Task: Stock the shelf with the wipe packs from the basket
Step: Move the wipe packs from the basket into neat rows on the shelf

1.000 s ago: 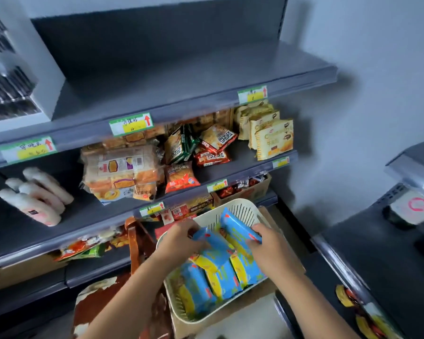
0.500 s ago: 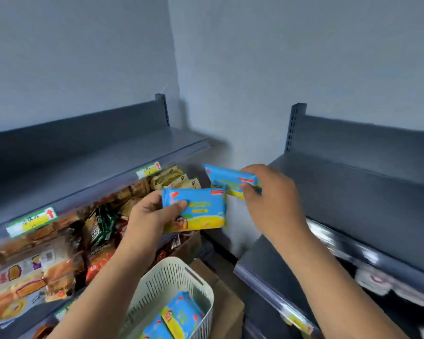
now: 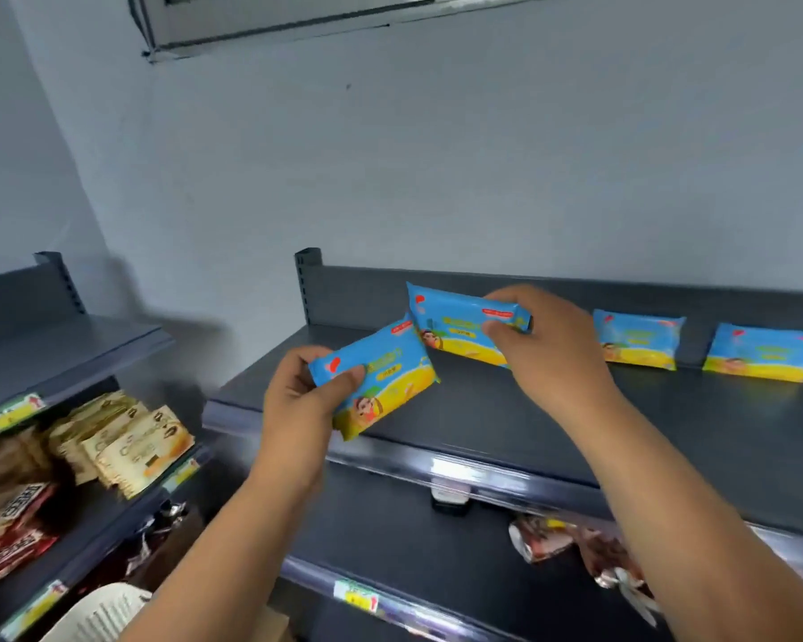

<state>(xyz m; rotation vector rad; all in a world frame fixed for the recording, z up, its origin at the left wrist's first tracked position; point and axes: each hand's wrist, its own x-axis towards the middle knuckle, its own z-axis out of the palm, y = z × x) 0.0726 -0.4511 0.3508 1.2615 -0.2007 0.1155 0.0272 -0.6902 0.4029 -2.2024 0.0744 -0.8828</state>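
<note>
My left hand [image 3: 300, 396] grips a blue and yellow wipe pack [image 3: 383, 382], tilted, above the front left of the dark grey top shelf [image 3: 506, 410]. My right hand [image 3: 548, 349] holds a second wipe pack [image 3: 455, 324] by its right end, close to the shelf's back wall. Two more wipe packs [image 3: 637, 338] [image 3: 763, 352] stand leaning against the back wall to the right. Only the rim of the white basket [image 3: 96, 613] shows, at the bottom left.
A second shelving unit at the left holds beige snack bags [image 3: 131, 444] and red packets [image 3: 5, 535]. The lower right shelf carries crinkled brown packets [image 3: 571, 544]. Price tags line the shelf edges. A cardboard box corner [image 3: 270, 623] sits beside the basket.
Both hands lifted a wipe pack each out of the basket and carried them right to the top shelf. The view swung from the left shelving to the right unit.
</note>
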